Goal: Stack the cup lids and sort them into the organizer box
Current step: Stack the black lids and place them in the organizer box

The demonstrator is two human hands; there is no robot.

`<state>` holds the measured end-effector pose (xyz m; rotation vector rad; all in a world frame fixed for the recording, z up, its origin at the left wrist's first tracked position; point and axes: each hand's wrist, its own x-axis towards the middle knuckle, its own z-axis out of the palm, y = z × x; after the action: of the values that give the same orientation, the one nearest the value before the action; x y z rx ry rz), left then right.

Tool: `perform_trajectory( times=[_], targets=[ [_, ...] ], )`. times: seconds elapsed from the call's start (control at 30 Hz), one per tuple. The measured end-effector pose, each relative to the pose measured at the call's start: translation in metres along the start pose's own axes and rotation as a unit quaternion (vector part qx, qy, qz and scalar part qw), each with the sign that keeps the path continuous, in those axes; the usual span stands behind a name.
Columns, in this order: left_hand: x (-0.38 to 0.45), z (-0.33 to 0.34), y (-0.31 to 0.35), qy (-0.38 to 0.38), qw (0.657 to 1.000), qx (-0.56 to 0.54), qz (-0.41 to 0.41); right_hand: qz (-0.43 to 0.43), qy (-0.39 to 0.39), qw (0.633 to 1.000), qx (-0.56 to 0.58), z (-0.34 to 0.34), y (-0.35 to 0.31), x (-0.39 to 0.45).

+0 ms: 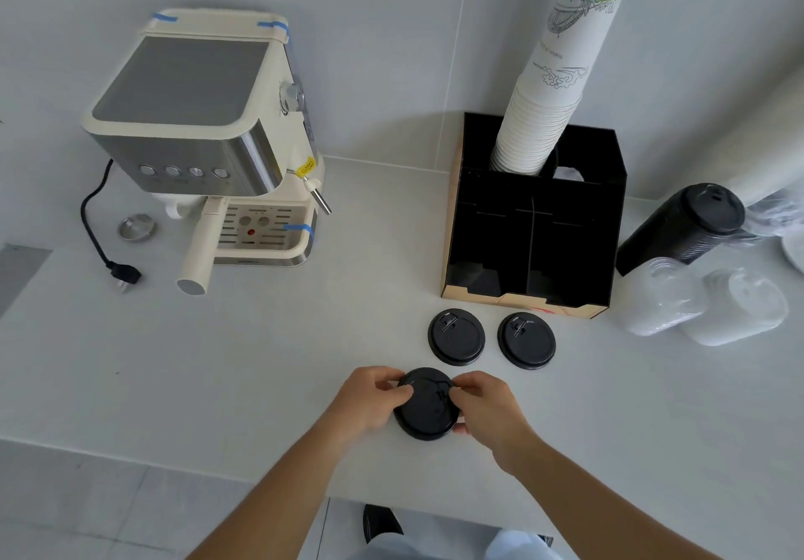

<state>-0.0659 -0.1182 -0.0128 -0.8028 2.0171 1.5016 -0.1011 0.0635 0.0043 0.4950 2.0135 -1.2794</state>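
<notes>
I hold a short stack of black cup lids [427, 407] just above the white counter, near its front edge. My left hand [367, 400] grips the stack's left rim and my right hand [489, 413] grips its right rim. Two single black lids lie flat beyond it, one on the left [456, 336] and one on the right [526, 340]. Behind them stands the black organizer box [607, 220], open at the top, with dark compartments. A tall stack of white paper cups [552, 94] leans out of its back compartment.
A cream espresso machine [195, 124] stands at the back left with its cord and plug [124, 276] and a small metal filter basket [136, 226]. Right of the box lie a sleeve of black lids [683, 228] and bagged clear and white lids [705, 307].
</notes>
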Motion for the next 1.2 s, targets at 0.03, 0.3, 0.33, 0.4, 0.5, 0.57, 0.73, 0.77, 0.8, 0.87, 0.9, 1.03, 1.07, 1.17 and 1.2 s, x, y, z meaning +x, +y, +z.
perform_trajectory(
  times=[0.03,0.3,0.33,0.4,0.5,0.57,0.73,0.77,0.8,0.87,0.9,1.03,1.07,1.17,1.2],
  targets=[
    [-0.002,0.0,-0.001,-0.011,1.0,-0.016,-0.007,-0.013,-0.002,1.0,-0.014,-0.003,-0.001,-0.001],
    [-0.02,0.009,0.01,-0.081,0.99,-0.114,0.004,-0.11,-0.055,0.979,-0.161,-0.022,-0.015,-0.006],
    [-0.022,0.011,0.011,-0.093,0.987,-0.128,0.008,-0.123,-0.058,0.975,-0.174,-0.026,-0.017,-0.007],
    [-0.025,0.014,0.012,-0.092,0.982,-0.162,0.013,-0.14,-0.058,0.973,-0.171,-0.034,-0.022,-0.007],
    [-0.029,0.023,0.019,-0.065,0.972,-0.224,0.02,-0.14,-0.072,0.978,-0.136,-0.049,-0.027,-0.008],
    [-0.032,0.03,0.026,-0.045,0.963,-0.263,0.017,-0.116,-0.104,0.984,-0.088,-0.057,-0.029,-0.01],
    [-0.04,0.05,0.037,-0.015,0.948,-0.317,0.017,-0.101,-0.107,0.988,-0.05,-0.075,-0.029,-0.006],
    [-0.041,0.053,0.037,-0.012,0.946,-0.324,0.015,-0.103,-0.1,0.989,-0.047,-0.078,-0.029,-0.005],
    [-0.042,0.056,0.038,-0.008,0.945,-0.327,0.012,-0.107,-0.093,0.989,-0.051,-0.081,-0.03,-0.002],
    [-0.044,0.061,0.038,0.008,0.95,-0.311,0.005,-0.114,-0.088,0.987,-0.077,-0.086,-0.034,0.001],
    [-0.044,0.063,0.037,0.018,0.955,-0.295,0.002,-0.114,-0.088,0.985,-0.091,-0.088,-0.037,0.003],
    [-0.045,0.066,0.035,0.045,0.964,-0.262,0.005,-0.117,-0.108,0.978,-0.134,-0.094,-0.045,0.009],
    [-0.045,0.066,0.035,0.049,0.964,-0.261,0.005,-0.12,-0.111,0.976,-0.145,-0.095,-0.047,0.011],
    [-0.041,0.066,0.037,0.072,0.959,-0.275,0.004,-0.132,-0.097,0.973,-0.165,-0.093,-0.05,0.019],
    [-0.039,0.066,0.039,0.082,0.956,-0.281,0.003,-0.135,-0.085,0.973,-0.168,-0.091,-0.05,0.022]
  ],
)
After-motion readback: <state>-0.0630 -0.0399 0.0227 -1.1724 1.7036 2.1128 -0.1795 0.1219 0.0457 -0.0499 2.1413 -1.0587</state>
